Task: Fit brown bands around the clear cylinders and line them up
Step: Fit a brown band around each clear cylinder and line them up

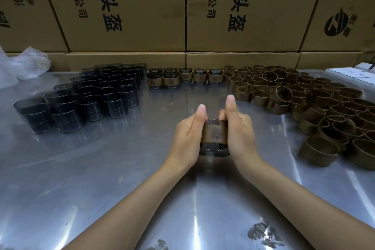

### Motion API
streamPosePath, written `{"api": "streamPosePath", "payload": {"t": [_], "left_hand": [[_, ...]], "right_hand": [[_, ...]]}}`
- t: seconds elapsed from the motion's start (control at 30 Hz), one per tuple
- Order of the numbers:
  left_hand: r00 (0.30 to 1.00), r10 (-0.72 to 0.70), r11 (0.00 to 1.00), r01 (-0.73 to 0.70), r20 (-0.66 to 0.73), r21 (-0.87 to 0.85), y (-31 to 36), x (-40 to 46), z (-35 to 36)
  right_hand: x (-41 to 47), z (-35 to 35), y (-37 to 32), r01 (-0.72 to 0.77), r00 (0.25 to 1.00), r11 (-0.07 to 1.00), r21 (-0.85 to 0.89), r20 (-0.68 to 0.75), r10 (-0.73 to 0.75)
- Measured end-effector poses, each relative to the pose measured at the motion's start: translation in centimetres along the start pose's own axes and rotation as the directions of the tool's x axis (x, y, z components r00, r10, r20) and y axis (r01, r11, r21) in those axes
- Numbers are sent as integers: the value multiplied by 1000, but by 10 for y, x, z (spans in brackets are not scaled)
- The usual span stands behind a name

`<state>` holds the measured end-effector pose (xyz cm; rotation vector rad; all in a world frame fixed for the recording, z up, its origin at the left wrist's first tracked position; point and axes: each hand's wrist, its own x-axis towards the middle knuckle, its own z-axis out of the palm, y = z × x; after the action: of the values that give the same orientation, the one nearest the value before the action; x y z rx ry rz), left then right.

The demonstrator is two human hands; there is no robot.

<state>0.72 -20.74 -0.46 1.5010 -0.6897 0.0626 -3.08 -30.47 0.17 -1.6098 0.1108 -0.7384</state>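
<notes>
Both hands hold one clear cylinder (214,149) at the table's middle, with a brown band (214,133) around its waist showing an embossed emblem. My left hand (188,134) grips its left side and my right hand (238,132) grips its right side, both thumbs pointing away from me. Bare clear cylinders (85,97) stand grouped at the left. A row of banded cylinders (184,77) stands along the back. Loose brown bands (316,103) lie heaped on the right.
The work surface is a shiny metal table (121,168). Stacked cardboard boxes (182,6) wall off the back. Crumpled clear plastic (22,65) lies at the far left, and white flat items (353,75) sit at the far right.
</notes>
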Motion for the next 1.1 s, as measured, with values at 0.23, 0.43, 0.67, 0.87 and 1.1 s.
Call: {"api": "streamPosePath", "payload": {"t": [0.23, 0.43, 0.67, 0.87, 1.1], "left_hand": [[994, 87, 962, -102, 71, 253, -22, 11, -17], [994, 99, 915, -108, 44, 389, -42, 31, -30], [996, 9, 907, 30, -92, 420, -70, 87, -49], [939, -142, 856, 275, -313, 438, -97, 147, -73], [963, -159, 733, 264, -219, 627, -127, 194, -82]], "right_hand": [[24, -13, 28, 388, 918, 759, -523, 144, -370], [32, -8, 51, 374, 925, 640, -671, 316, -209], [86, 10, 72, 242, 957, 722, -648, 281, -68], [158, 36, 96, -6, 988, 710, -705, 104, 113], [223, 69, 123, -113, 988, 714, -691, -4, 153]]}}
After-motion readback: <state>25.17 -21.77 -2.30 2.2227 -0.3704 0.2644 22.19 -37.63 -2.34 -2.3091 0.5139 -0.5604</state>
